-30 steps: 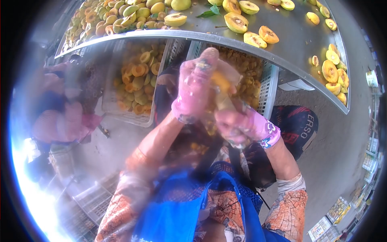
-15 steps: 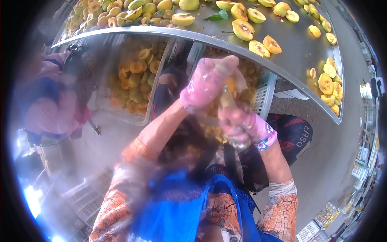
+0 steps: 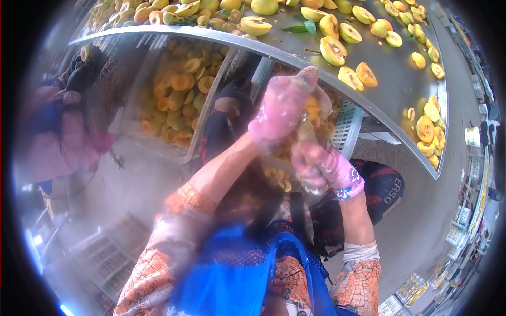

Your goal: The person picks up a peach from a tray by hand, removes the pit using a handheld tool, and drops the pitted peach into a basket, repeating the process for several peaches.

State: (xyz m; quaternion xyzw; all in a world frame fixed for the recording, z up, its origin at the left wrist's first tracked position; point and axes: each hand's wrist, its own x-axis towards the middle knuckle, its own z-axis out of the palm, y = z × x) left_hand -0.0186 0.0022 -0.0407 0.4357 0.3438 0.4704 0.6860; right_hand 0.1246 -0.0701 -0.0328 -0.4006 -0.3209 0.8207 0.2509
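Note:
My left hand (image 3: 282, 108), in a pink glove, is closed around a piece of yellow-orange fruit (image 3: 312, 109), mostly hidden by the fingers and blurred. Just below it, my right hand (image 3: 327, 166), in a pink flowered glove, grips a pale, stick-like tool (image 3: 305, 131) that points up at the fruit; its working end cannot be made out. Under both hands stands a white slatted crate (image 3: 345, 129) with yellow fruit pieces in it. Cut, peach-like fruit halves (image 3: 333, 50) lie on the metal table (image 3: 390, 79) beyond my hands, some showing their stones.
The table's raised metal rim (image 3: 253, 46) curves close past my left fingertips. At left, another crate (image 3: 196, 124) holds pitted fruit halves. A co-worker's pink sleeve (image 3: 66, 139) shows at far left. A green leaf (image 3: 310, 26) lies among the fruit. My knee (image 3: 382, 184) is at right.
The view has shifted a little, so the table and fruit sit differently in the frame. Both hands stay together at the fruit, the left a touch farther right in view.

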